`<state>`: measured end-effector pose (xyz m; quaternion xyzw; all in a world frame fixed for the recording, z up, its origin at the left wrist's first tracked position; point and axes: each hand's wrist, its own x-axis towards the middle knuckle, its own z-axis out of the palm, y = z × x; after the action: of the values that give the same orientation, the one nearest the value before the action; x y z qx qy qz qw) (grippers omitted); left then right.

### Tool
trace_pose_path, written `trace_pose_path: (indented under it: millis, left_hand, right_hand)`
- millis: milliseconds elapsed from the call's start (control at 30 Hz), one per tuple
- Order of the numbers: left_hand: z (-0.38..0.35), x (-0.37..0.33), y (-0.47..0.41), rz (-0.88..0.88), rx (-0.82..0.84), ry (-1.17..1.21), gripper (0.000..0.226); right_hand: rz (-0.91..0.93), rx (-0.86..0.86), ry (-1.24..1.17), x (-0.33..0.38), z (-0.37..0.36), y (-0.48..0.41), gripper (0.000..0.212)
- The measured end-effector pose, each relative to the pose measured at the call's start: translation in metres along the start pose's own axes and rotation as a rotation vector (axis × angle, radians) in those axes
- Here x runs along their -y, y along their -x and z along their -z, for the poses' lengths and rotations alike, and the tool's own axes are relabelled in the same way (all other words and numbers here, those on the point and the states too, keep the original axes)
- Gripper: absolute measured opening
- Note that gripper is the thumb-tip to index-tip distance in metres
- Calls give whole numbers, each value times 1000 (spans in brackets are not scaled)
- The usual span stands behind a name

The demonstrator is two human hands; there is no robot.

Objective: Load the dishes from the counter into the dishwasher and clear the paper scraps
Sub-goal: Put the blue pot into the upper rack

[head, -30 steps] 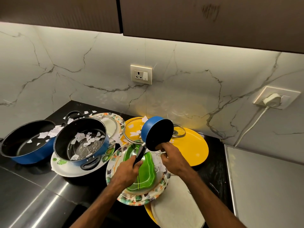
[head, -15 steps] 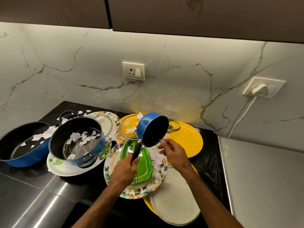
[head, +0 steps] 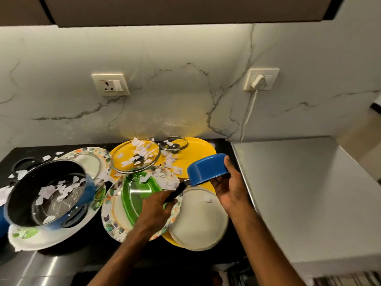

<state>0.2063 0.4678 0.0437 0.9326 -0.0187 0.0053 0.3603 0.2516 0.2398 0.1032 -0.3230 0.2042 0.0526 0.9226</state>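
Saucepan (head: 208, 169) held in both hands above the counter (head: 97, 250).
The left hand (head: 153, 211) clenched its black handle (head: 177, 191); the right hand (head: 228, 188) cupped the blue body, thumb and fingers curled round it, just over the white plate (head: 198, 221). It looked light and rigid, the coating probably slick; the handle seemed the surest hold.

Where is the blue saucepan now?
In head view, the saucepan is right of centre, held over the white plate: left hand grips its handle, right hand its body.
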Motion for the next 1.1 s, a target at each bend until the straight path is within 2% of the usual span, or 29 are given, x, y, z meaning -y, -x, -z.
trace_pose_path:
  millis: [67, 133, 200, 233, 267, 333, 367, 433, 567, 633, 733, 833, 867, 967, 1033, 1100]
  left_hand:
    - [-14, -9, -6, -9, -23, 52, 35]
    - [-32, -21, -14, -21, -203, 47, 53]
    - [-41, -47, -13, 67, -342, 139, 69]
    - [-42, -67, -9, 147, -325, 248, 71]
    - [-44, -90, -3, 245, -241, 379, 69]
    - [-53, -130, 12, 414, 60, 773, 61]
    - [-58, -150, 19, 442, 233, 1004, 61]
    - [-67, -181, 29, 422, 476, 1271, 65]
    - [-84, -216, 25, 349, 592, 1538, 75]
    - [-98, -228, 28, 395, 678, 1551, 82]
    - [-129, -239, 40, 425, 724, 1448, 79]
    - [-157, -255, 61, 415, 699, 1340, 71]
    - [-167, -260, 72, 415, 696, 1299, 75]
    - [-200, -273, 101, 421, 674, 1155, 81]
    - [-225, -279, 121, 394, 705, 1009, 71]
    - [-250, -291, 143, 353, 715, 876, 51]
  right_hand:
    - [45, 12, -67, 11, 19, 15, 52]
    - [87, 18, -134, 20, 34, 32, 53]
    - [129, 30, -196, 26, 47, 47, 49]
    - [160, 38, -208, 28, 52, 54, 47]
    - [193, 46, -209, 30, 58, 61, 47]
    - [230, 71, -201, 34, 71, 72, 47]
    - [230, 85, -206, 37, 78, 79, 47]
    - [235, 109, -161, 44, 90, 96, 46]
    - [233, 154, 89, 56, 125, 131, 48]
    - [205, 146, 193, 60, 147, 152, 47]
    - [152, 98, 274, 61, 189, 183, 45]
    - [111, 15, 199, 65, 237, 222, 35]
    - [126, -17, 137, 68, 252, 238, 36]
    - [225, -198, 61, 77, 292, 278, 52]
    - [270, -306, 250, 81, 309, 300, 65]
    - [275, -363, 515, 81, 326, 317, 74]
